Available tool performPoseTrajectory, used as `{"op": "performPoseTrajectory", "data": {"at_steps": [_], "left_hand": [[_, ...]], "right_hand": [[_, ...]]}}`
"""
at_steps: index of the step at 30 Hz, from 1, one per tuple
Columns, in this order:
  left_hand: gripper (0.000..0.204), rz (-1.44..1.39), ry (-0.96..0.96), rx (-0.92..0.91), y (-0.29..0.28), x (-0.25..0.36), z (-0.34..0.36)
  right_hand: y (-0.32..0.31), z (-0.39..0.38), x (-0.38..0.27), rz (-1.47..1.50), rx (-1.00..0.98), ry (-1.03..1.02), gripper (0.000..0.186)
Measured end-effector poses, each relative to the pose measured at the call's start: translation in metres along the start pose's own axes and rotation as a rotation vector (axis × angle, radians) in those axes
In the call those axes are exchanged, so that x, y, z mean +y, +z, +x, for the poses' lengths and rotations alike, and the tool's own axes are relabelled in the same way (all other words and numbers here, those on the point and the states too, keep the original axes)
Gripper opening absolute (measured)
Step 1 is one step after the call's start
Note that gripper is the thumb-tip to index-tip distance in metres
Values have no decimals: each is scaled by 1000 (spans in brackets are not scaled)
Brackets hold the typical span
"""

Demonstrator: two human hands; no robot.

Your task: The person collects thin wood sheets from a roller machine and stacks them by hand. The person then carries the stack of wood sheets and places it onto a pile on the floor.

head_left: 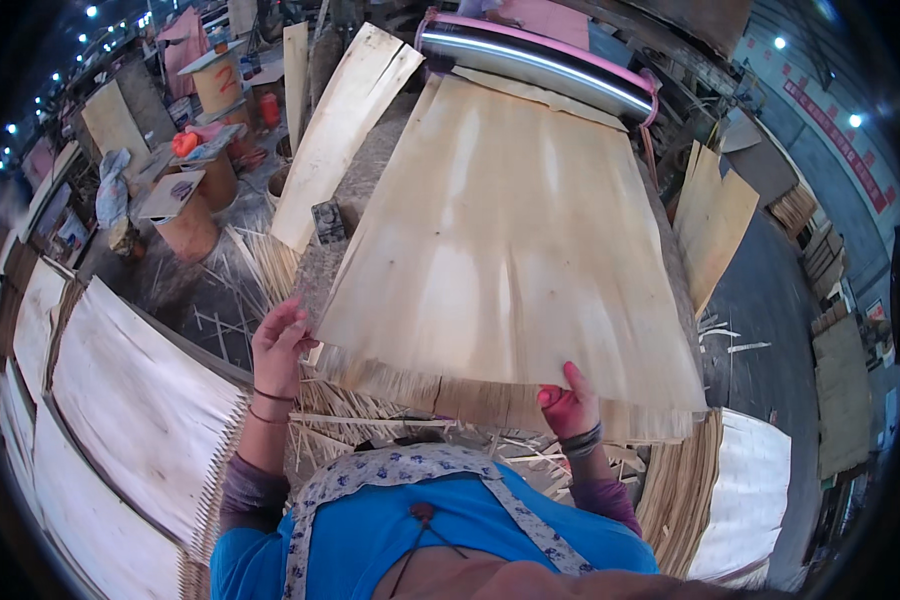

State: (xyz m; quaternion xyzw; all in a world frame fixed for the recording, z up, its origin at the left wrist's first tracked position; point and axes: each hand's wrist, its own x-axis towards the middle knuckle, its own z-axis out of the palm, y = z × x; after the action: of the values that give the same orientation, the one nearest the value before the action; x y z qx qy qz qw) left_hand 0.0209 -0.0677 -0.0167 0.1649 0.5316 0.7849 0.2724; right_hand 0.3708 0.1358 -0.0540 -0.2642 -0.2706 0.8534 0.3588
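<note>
While the left hand (278, 350) pinches the veneer sheet (510, 250) left of centre, the right hand (572, 408) curls at its lower-centre edge; whether it grips, I cannot tell.

Top veneer sheet (530, 230), beyond left hand (279, 345) and right hand (573, 402): pale wood, smooth, faintly sheened.
Stack edge (480, 397), between the 2 hands: rough, fibrous wood.
Scrap strips (335, 402), just below left hand: splintery matt wood.
Apron (400, 462), nearer than the 2 hands: matt printed cloth.
Bar (540, 60), well beyond right hand: glossy, smooth.
</note>
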Motion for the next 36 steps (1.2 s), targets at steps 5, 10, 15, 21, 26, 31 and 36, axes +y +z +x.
{"op": "performPoseTrajectory", "data": {"at_steps": [5, 10, 15, 21, 26, 31, 36], "left_hand": [[24, 50, -50, 72, -17, -13, -8], [23, 64, -86, 155, -18, -16, -20], [23, 96, -108, 230, -24, -26, -33], [22, 224, -134, 268, -22, -41, -36], [30, 465, 27, 185, -40, -86, -18], [34, 1249, 257, 99, -43, -111, -11], [25, 1366, 315, 85, -15, -88, -18]], "right_hand": [[-1, 49, -28, 19, 17, -90, 22], [5, 120, -50, -83, 98, -112, 17], [10, 202, -71, -79, 135, -79, 15], [-5, 310, -90, 107, 125, -64, 17], [-11, 364, -96, 261, 36, -114, 25], [-24, 303, -77, 247, 152, -108, 33], [-41, 175, -51, -138, -69, 218, 42]]}}
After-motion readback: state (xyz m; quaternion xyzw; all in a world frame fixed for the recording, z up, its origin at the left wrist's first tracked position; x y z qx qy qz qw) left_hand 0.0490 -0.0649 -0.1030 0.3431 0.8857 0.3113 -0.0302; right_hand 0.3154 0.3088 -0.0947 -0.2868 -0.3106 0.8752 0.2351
